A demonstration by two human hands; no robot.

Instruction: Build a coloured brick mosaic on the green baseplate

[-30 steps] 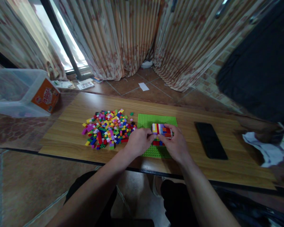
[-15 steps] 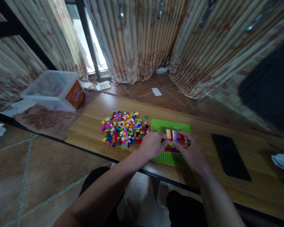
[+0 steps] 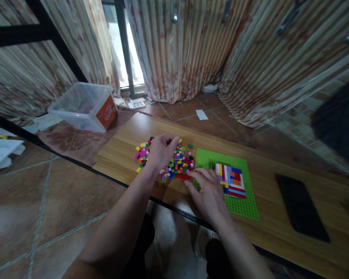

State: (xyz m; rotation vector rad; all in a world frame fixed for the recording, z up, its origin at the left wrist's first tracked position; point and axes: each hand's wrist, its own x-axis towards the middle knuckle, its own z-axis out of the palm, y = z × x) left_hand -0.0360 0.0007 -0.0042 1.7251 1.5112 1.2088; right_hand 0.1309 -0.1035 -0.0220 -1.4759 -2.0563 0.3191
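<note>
The person's left hand [image 3: 162, 150] is laid palm down on the far side of the pile of small bricks [image 3: 178, 166], fingers curled loosely into it. Whether a brick is already pinched under them I cannot tell from here. The right hand [image 3: 208, 190] lies flat and open, fingers spread, holding nothing, with its fingertips on the near left edge of the green baseplate [image 3: 244, 207]. On that plate sits the striped brick panel [image 3: 232, 180], just beside the right hand's fingers and not touched by them.

The pile sits on the wooden tabletop [image 3: 119, 162], close against the plate's left edge. To my eye, the picking goes best with a light fingertip pinch on a single brick rather than a scoop, since the loose pieces scatter easily. The flat right hand looks well placed to keep the plate from sliding. A dark phone [image 3: 301, 207] lies well off to the right, and a clear plastic bin [image 3: 84, 106] stands beyond the tabletop.
</note>
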